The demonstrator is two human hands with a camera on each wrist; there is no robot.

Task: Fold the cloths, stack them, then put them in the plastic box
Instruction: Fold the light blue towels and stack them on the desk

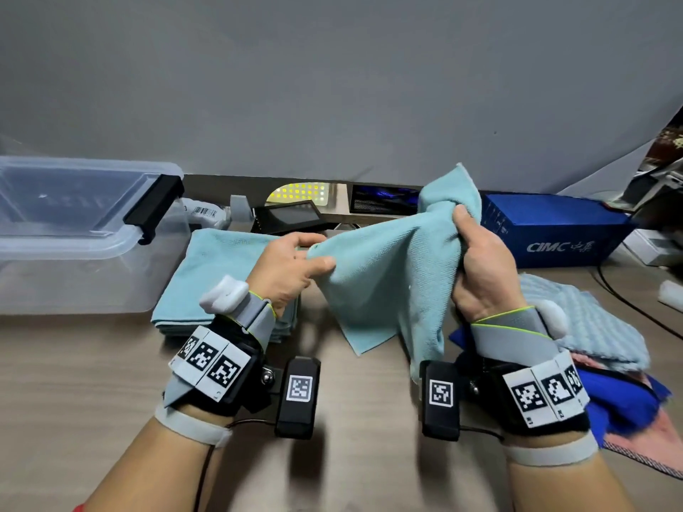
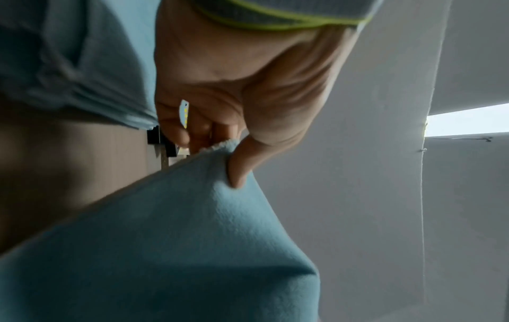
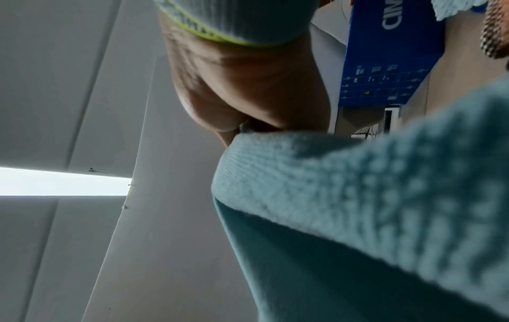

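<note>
A light teal cloth [image 1: 384, 260] hangs in the air between both hands above the wooden table. My left hand [image 1: 292, 264] pinches one corner between thumb and fingers; the left wrist view shows the thumb pressed on that teal cloth [image 2: 176, 239]. My right hand [image 1: 480, 260] grips a bunched part of it, and the same cloth [image 3: 344, 196] fills the right wrist view. A stack of folded teal cloths [image 1: 207, 279] lies under the left hand. The clear plastic box [image 1: 74, 267] stands at the left, its lid [image 1: 63, 205] lying on top.
A pile of unfolded cloths lies at the right: a textured teal one [image 1: 591, 323], a dark blue one [image 1: 624, 400] and a pink one [image 1: 643, 448]. A blue carton [image 1: 554, 230] and small electronic devices [image 1: 288, 219] line the back edge. Cables run at the far right.
</note>
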